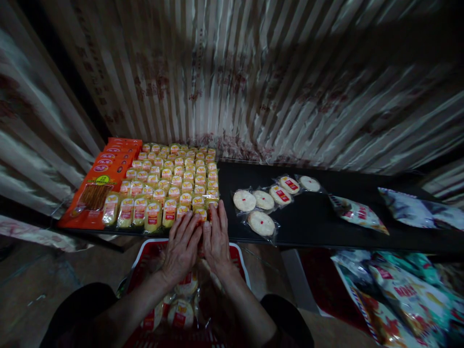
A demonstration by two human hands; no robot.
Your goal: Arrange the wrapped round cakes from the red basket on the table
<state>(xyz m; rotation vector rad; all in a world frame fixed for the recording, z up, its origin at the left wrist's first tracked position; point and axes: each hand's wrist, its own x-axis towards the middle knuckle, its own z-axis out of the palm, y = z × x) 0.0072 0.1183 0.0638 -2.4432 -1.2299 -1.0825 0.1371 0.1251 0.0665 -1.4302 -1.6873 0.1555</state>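
Through the head camera I have both of the person's bare hands low in the middle of my view, reaching forward to the front edge of a black shelf (300, 224). The left hand (183, 246) lies palm down, its fingers stretched out and slightly apart, the tips at the front row of the yellow wrapped cakes (176, 181). The right hand (216, 241) is also stretched out, its fingers close together and pointing forward at the front right corner of the same block. The thumbs lie near each other, and I cannot tell whether anything sits under the palms.

The cakes stand in close rows on the left part of the shelf, and I see orange packets (108, 166) overlapping just beside them on the left. To the right I make out six round white cakes (263, 199) in clear wrappers, then a printed bag (358, 214) and some pale bags (408, 208) farther along.

Below the hands I see a red basket (136, 263) with a pale rim, between the person's dark-clad knees (85, 309), with round labelled packets (180, 314) inside. Colourful bags (406, 290) are heaped at my lower right, and a pleated sheet (235, 72) with reddish print hangs behind the shelf
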